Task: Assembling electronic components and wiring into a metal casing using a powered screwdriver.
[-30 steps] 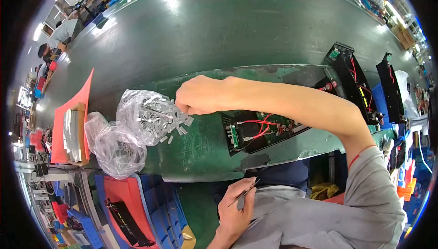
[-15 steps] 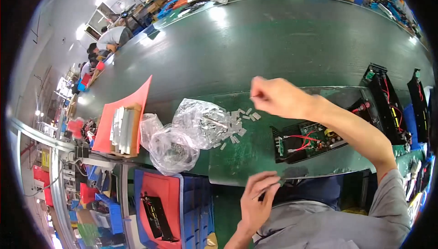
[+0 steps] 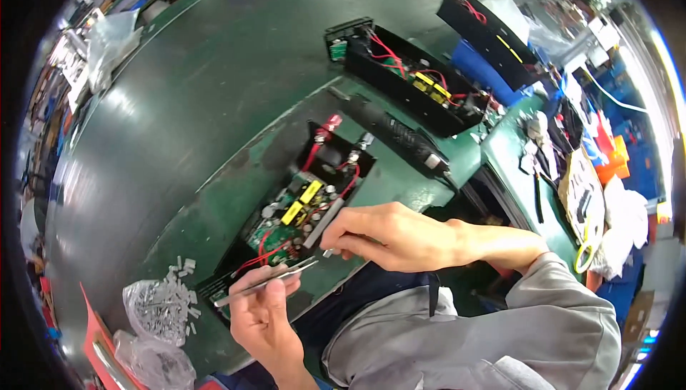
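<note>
My left hand [image 3: 268, 322] grips a pair of metal tweezers [image 3: 250, 290], their tips pointing right toward my other hand. With thumb and fingers pinched, my right hand [image 3: 389, 236] holds a small pale piece [image 3: 329, 252] that shows below the fingertips; its exact kind is hard to make out. Both hands are at the near side of an open black housing [image 3: 236, 251]. Inside it are a green circuit board [image 3: 261, 236], yellow-wrapped parts [image 3: 301, 203], red wires and a grey metal bar [image 3: 324, 223]. Red and clear terminals stand at its far end.
A black electric screwdriver [image 3: 389, 129] lies beyond the housing. Two more black housings [image 3: 414, 83] [image 3: 489, 33] stand farther back. At lower left, small clear sleeves [image 3: 187, 265] spill from a plastic bag [image 3: 153, 311]. Yellow-handled scissors [image 3: 584, 254] lie among clutter at right.
My view has turned right. My right hand has come back from over the mat to the housing's near side, and my left hand with the tweezers has come up beside it.
</note>
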`<control>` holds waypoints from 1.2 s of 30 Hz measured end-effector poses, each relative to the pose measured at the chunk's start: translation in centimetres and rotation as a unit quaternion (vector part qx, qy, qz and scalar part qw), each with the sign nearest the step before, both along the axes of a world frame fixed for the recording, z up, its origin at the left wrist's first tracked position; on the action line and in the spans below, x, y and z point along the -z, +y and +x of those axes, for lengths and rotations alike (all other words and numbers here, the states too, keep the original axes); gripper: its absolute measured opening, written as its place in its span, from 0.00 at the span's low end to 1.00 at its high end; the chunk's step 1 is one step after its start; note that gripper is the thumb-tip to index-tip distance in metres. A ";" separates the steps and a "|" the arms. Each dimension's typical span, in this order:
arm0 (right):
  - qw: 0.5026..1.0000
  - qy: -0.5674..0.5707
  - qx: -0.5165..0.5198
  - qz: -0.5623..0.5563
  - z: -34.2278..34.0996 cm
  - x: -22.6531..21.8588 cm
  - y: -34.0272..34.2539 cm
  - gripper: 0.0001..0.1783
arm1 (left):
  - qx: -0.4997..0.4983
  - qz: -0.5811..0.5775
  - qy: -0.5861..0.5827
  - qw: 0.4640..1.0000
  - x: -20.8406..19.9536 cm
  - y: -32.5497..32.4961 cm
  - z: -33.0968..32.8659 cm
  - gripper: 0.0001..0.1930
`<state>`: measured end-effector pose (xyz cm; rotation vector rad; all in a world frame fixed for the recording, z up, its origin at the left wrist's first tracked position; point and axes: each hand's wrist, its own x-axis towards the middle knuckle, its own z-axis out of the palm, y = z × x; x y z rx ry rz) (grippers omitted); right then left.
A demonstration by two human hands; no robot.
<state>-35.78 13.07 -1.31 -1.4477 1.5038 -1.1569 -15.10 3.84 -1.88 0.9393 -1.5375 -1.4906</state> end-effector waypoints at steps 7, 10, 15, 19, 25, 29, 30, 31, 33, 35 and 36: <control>0.998 -0.022 0.004 -0.062 -1.6 1.4 0.7 0.08 | 0.036 -0.005 -0.052 0.998 0.0 0.7 -2.4 0.10; 0.996 -0.018 -0.001 -0.092 -1.8 2.2 0.5 0.09 | 0.038 -0.025 -0.094 0.995 0.2 0.5 -2.4 0.10; 0.965 0.154 0.168 -0.128 -3.9 3.3 3.0 0.14 | 0.008 -0.236 -0.160 0.958 2.1 -0.9 -1.2 0.07; 0.853 0.351 0.373 -0.101 -6.7 5.4 7.3 0.20 | 0.052 -0.306 -0.174 0.935 2.8 -1.8 -0.9 0.04; 0.855 0.332 0.394 0.053 -7.5 6.7 8.8 0.33 | 0.121 -0.344 -0.192 0.911 3.3 -2.0 -3.5 0.03; 0.886 0.247 0.360 0.156 -5.2 5.5 10.3 0.38 | 0.127 -0.359 -0.199 0.903 4.3 -2.3 -4.8 0.03; 0.894 0.226 0.355 0.153 -4.2 6.0 12.1 0.39 | 0.131 -0.370 -0.202 0.897 4.3 -2.2 -5.3 0.02; 0.914 0.174 0.329 0.163 -3.4 6.2 13.9 0.39 | 0.132 -0.388 -0.225 0.884 4.1 -2.2 -5.6 0.03; 0.920 -0.085 0.312 0.219 -1.5 6.0 16.7 0.38 | 0.121 -0.401 -0.245 0.874 3.9 -1.9 -6.3 0.03; 0.863 -0.289 0.288 0.299 0.2 6.0 17.8 0.35 | 0.092 -0.354 -0.260 0.894 3.8 -1.3 -6.7 0.05; 0.885 -0.255 0.255 0.296 1.1 6.7 17.9 0.32 | 0.066 -0.342 -0.253 0.902 4.1 -1.3 -6.9 0.05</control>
